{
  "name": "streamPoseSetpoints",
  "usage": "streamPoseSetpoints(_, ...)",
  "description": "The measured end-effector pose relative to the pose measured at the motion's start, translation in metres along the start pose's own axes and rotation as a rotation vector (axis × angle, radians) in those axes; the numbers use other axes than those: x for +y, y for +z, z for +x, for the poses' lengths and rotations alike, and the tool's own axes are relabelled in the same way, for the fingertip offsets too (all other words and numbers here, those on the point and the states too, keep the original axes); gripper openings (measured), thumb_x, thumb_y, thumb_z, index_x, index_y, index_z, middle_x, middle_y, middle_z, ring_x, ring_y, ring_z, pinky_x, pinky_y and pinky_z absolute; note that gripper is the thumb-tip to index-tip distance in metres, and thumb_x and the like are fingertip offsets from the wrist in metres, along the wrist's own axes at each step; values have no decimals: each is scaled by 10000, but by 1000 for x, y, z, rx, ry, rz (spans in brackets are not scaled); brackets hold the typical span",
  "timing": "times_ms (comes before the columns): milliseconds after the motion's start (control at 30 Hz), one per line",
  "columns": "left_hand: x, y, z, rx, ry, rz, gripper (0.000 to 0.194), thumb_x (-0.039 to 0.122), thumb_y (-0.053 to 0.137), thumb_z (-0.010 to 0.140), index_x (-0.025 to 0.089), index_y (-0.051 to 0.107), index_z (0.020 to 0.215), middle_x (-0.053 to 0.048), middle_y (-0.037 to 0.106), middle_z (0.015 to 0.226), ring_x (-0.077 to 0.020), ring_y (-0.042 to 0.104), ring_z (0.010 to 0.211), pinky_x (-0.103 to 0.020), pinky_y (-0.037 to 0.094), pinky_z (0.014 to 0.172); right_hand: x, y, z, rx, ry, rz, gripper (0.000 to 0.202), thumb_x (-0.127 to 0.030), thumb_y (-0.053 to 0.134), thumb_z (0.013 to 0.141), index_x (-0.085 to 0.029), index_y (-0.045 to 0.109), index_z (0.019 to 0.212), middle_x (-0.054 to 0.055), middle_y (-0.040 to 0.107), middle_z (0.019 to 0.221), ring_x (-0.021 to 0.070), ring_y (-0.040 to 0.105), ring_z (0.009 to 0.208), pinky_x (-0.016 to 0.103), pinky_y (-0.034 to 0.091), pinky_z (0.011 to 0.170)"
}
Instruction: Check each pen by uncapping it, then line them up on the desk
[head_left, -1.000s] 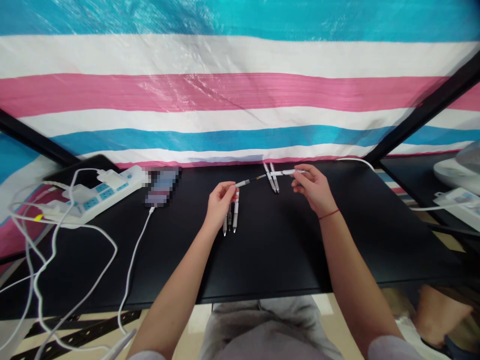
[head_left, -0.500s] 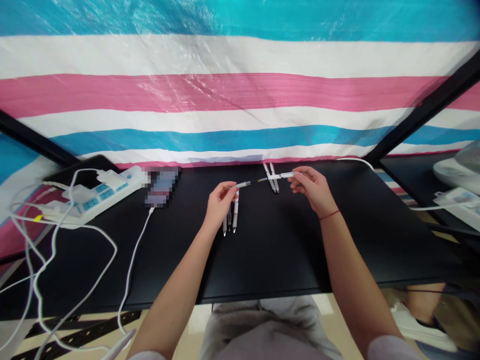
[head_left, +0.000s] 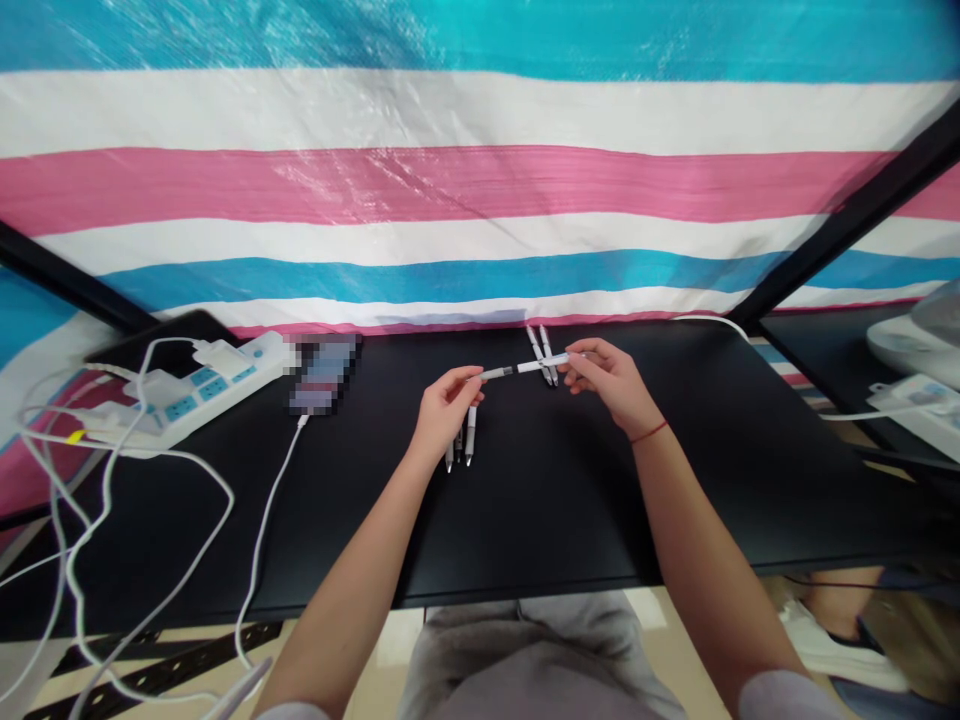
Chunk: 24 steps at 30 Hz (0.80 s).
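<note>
Between finger and thumb, my left hand [head_left: 448, 408] pinches a grey pen section [head_left: 496, 374] with a dark end pointing right. My right hand [head_left: 600, 378] grips a white pen barrel [head_left: 531, 366], its open end facing that section across a very small gap. The two parts are nearly in line above the black table. Behind the barrel lie two white pens [head_left: 546, 350] side by side near the back edge. Several more pens [head_left: 470, 440], white and black, lie below my left hand, their upper parts partly hidden by it.
A white power strip [head_left: 202, 395] with plugs and tangled white cables [head_left: 109, 500] is at the left. A phone [head_left: 324, 375] on a cable [head_left: 274, 500] lies beside it. A striped sheet [head_left: 480, 190] hangs behind the black table [head_left: 525, 520]. At lower right, a person's shoe [head_left: 832, 645] shows.
My right hand has moved left with the barrel, and my left hand slightly right. The parts are closer; the thin refill that showed between them is now hidden.
</note>
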<state>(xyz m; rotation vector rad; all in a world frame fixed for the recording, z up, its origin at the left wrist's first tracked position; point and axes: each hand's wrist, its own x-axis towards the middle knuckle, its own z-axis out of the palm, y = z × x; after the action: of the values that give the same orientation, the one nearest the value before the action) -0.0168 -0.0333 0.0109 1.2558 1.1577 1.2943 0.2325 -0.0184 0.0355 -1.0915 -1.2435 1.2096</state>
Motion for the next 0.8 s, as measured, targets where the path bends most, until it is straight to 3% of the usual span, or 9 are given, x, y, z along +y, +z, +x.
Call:
streamPoseSetpoints(167, -3, 0, 1, -14, 21, 37, 332, 409, 673, 786, 185, 701, 1029, -33, 696, 808, -132, 639, 706, -270, 537, 706, 0, 4, -1, -38, -7, -3, 282, -405, 708, 766, -194, 618, 931, 46, 698, 774, 143, 626, 666, 249, 508, 552)
streamPoseSetpoints(333, -1, 1, 2, 37, -6, 8, 415, 401, 713, 746, 168, 665, 1086, -61, 715, 897, -150, 660, 713, -303, 550, 710, 1, 1, -2, -95, -38, -33, 280, -402, 694, 783, -198, 613, 957, 51, 703, 823, 153, 641, 704, 270, 520, 584)
streamPoseSetpoints(467, -2, -1, 2, 43, -23, 5, 375, 427, 697, 759, 149, 674, 1009, -69, 718, 864, -154, 664, 722, -295, 543, 710, 3, -1, -2, -155, -76, -50, 298, -396, 702, 779, -204, 613, 989, 49, 705, 862, 170, 659, 757, 286, 528, 612)
streamPoseSetpoints(600, -3, -2, 3, 30, -10, 16, 349, 439, 686, 770, 146, 673, 960, -72, 718, 868, -143, 653, 721, -283, 532, 709, 1, -1, -3, -135, -70, -79, 320, -418, 703, 777, -194, 630, 994, 63, 720, 870, 175, 665, 754, 297, 533, 627)
streamPoseSetpoints(800, -4, -1, 2, 15, 4, 11, 350, 430, 689, 769, 149, 668, 977, -74, 716, 869, -151, 659, 742, -297, 530, 726, -1, 0, -1, -77, -42, -261, 408, -550, 589, 830, -164, 639, 709, 52, 669, 642, 138, 606, 584, 273, 503, 574)
